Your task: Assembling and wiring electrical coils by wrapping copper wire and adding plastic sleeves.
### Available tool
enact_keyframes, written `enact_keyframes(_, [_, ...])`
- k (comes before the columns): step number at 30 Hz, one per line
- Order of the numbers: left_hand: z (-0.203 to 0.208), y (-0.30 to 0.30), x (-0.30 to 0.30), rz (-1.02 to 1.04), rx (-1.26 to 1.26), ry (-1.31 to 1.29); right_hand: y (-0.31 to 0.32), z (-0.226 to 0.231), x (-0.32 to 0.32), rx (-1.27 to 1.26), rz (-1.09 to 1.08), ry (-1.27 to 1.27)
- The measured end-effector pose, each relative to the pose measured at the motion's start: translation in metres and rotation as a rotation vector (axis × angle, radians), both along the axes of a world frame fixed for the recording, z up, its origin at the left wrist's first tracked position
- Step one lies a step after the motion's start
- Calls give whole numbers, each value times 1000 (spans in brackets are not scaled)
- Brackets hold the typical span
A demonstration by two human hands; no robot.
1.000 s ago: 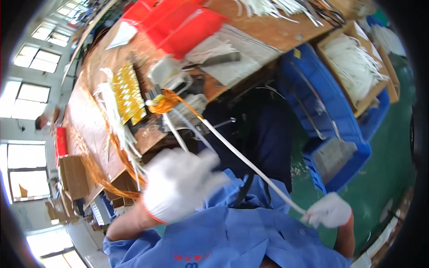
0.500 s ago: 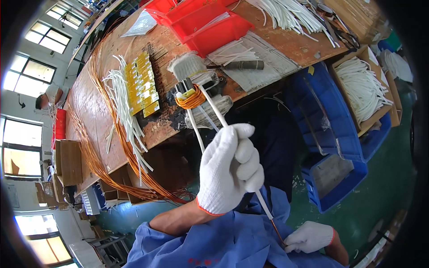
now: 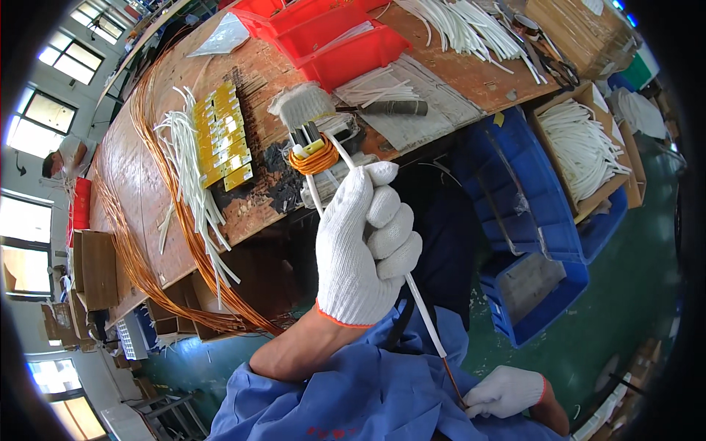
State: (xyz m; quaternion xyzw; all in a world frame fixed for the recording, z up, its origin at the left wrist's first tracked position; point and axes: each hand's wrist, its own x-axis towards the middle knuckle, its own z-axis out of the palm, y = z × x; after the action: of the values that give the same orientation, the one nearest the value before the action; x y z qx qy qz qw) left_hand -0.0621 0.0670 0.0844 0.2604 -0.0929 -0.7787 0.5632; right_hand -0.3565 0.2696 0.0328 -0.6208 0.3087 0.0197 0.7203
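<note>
My left hand (image 3: 364, 246), in a white knit glove with an orange cuff, is closed round a white sleeve tube (image 3: 425, 316). The tube runs from below the fist toward my lap, and a bare copper wire (image 3: 452, 376) comes out of its lower end. That wire's end is pinched in my gloved right hand (image 3: 507, 391), low at the right by my blue clothing. Just beyond my left fist, at the table edge, sits a small coil of orange copper wire (image 3: 316, 160) around dark and grey blocks, with white-sleeved leads reaching toward the fist.
On the worn table (image 3: 250, 213) lie yellow taped pieces (image 3: 224, 140), white tubes (image 3: 187, 154) and long copper wires (image 3: 165, 121). Red bins (image 3: 353, 59) stand behind. At right are a blue crate (image 3: 507, 191) and a carton of white tubes (image 3: 581, 147). Another person (image 3: 70, 158) is far left.
My left fist has slid up and away along the sleeve, closer to the coil. My right hand keeps its pinch on the wire, almost in place. The view has shifted slightly.
</note>
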Motion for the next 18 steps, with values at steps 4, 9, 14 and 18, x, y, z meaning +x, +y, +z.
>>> enact_keyframes(4, [-9, 3, 15, -58, -1, 81, 0, 4, 4, -44, -5, -14])
enact_keyframes(9, [0, -7, 64, -209, 95, -203, -20, 9, 20, -142, 79, -49])
enact_keyframes(14, [35, -31, 98, -329, 52, -918, -79, -32, 62, -454, 23, -302])
enact_keyframes(18, [25, -58, 115, -332, -308, -1681, -138, -44, 158, -244, -401, 27])
